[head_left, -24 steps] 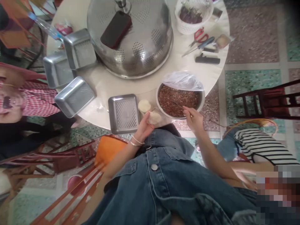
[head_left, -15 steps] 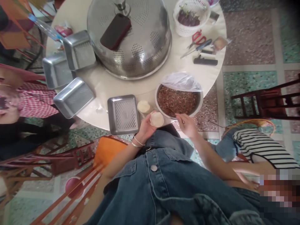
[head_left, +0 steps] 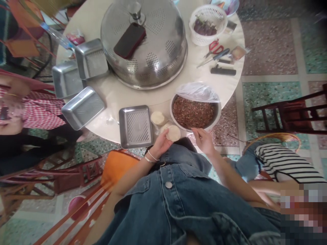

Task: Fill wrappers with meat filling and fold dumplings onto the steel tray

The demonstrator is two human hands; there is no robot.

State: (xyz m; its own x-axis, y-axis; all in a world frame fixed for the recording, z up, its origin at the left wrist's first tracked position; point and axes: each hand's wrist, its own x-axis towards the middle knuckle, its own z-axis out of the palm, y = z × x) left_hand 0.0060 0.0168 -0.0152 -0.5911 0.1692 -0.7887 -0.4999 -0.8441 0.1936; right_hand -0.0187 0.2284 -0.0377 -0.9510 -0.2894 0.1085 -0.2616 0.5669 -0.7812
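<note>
Withdrawn since the earlier frame from over the bowl [head_left: 218,115], my right hand [head_left: 204,141] is at its near rim. Table [head_left: 158,97]: carries the items close to me, apparently for short reach. Bowl: at right, film [head_left: 199,91] folded back, presumably for access to the minced mixture [head_left: 194,114]. Tray [head_left: 122,127]: at left. Dough round [head_left: 173,133]: between both, its edge pinched by my left hand [head_left: 162,144], likely keeping its face exposed. Thin utensil [head_left: 189,130]: my right fingertips press together on it; its end is unclear.

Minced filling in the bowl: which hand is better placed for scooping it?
Probably the right hand: it seems to pinch a thin utensil at the bowl, while the left hand holds a dough wrapper.
</note>
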